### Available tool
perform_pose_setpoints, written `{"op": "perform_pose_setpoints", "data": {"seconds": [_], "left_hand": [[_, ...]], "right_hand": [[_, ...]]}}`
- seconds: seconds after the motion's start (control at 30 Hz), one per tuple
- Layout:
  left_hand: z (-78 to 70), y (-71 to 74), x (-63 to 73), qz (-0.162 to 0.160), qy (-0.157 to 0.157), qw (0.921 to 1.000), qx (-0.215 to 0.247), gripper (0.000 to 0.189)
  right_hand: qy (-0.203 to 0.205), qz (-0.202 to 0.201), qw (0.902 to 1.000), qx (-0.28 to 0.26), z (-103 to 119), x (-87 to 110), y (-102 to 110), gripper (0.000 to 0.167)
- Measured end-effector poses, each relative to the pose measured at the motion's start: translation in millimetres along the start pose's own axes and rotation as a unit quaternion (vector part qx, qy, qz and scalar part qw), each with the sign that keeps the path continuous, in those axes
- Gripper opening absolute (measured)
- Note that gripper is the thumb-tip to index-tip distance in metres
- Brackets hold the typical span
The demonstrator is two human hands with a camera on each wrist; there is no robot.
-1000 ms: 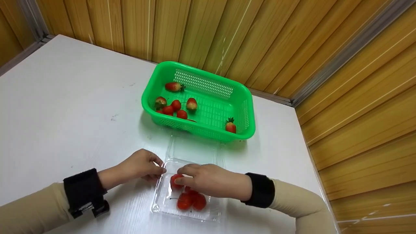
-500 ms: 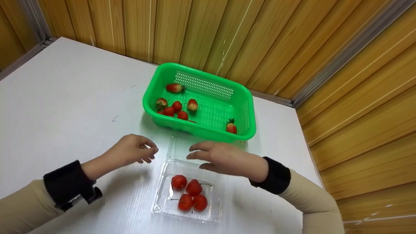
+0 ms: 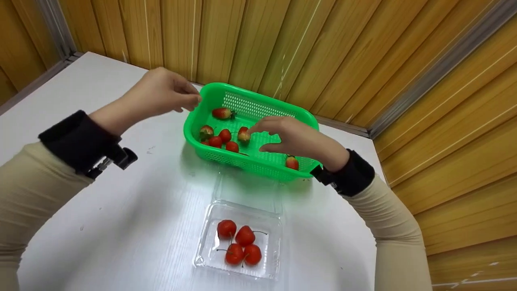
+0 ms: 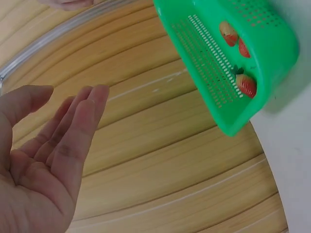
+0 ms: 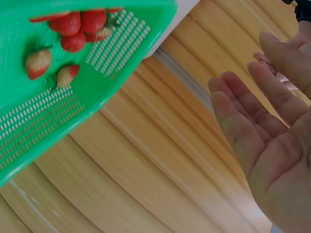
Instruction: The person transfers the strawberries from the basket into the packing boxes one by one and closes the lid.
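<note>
My left hand (image 3: 157, 93) is over the left end of the green basket (image 3: 258, 164), its fingers relaxed and nothing in them. In the left wrist view the same hand (image 4: 53, 150) shows an empty palm. Above the basket's middle, my right hand (image 3: 293, 137) spreads thumb and fingers apart, also holding nothing. Its fingertips overlap a strawberry (image 3: 243, 135) in the head view. Cherries (image 3: 225, 136) and another strawberry (image 3: 206, 131) lie at the basket's left, one strawberry (image 3: 221, 113) at the back and one (image 3: 292, 163) at the right.
A clear plastic clamshell box (image 3: 204, 238) lies in front of the basket with several cherries (image 3: 244, 236) in it. Its open lid (image 3: 246, 194) reaches back toward the basket. The white table (image 3: 121, 226) meets wood-patterned walls (image 3: 250, 40) behind and at right.
Both hands have left the clear box and moved forward to the basket. The right hand let go of a cherry, which now sits among the others in the box.
</note>
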State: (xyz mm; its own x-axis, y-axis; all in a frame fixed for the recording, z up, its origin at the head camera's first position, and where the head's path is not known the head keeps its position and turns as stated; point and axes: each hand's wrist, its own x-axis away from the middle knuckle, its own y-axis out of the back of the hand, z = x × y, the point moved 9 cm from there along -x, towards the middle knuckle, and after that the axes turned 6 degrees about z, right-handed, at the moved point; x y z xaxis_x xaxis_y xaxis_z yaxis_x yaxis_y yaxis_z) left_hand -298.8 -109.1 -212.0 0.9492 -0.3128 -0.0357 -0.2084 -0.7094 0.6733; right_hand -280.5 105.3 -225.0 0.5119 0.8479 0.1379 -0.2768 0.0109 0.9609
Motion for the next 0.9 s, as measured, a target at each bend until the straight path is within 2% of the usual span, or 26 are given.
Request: {"op": "perform_pose_setpoints", "data": {"seconds": [0.17,0.43,0.57,0.77,0.9], "left_hand": [[4.8,19.5,-23.1,-0.016,-0.001,0.9994,0.030,0.035],[23.1,36.1,-55.4,-0.026,0.005,0.9985,0.048,0.041],[34.2,37.3,-69.1,-0.035,0.011,0.9984,0.044,0.042],[52.7,38.2,-84.7,-0.071,0.032,0.9970,-0.001,0.036],[61.6,24.6,-96.5,-0.041,0.055,0.9975,-0.019,0.033]], "right_hand": [[-0.048,-0.007,0.9985,-0.025,-22,-8.3,15,0.043],[-0.109,-0.024,0.9925,-0.050,-58,-33.0,34,0.045],[-0.150,-0.021,0.9864,-0.064,-74,-45.0,40,0.045],[-0.163,-0.015,0.9836,-0.075,-87,-68.9,43,0.047],[-0.173,-0.011,0.9805,-0.093,-95,-81.4,43,0.049]]}}
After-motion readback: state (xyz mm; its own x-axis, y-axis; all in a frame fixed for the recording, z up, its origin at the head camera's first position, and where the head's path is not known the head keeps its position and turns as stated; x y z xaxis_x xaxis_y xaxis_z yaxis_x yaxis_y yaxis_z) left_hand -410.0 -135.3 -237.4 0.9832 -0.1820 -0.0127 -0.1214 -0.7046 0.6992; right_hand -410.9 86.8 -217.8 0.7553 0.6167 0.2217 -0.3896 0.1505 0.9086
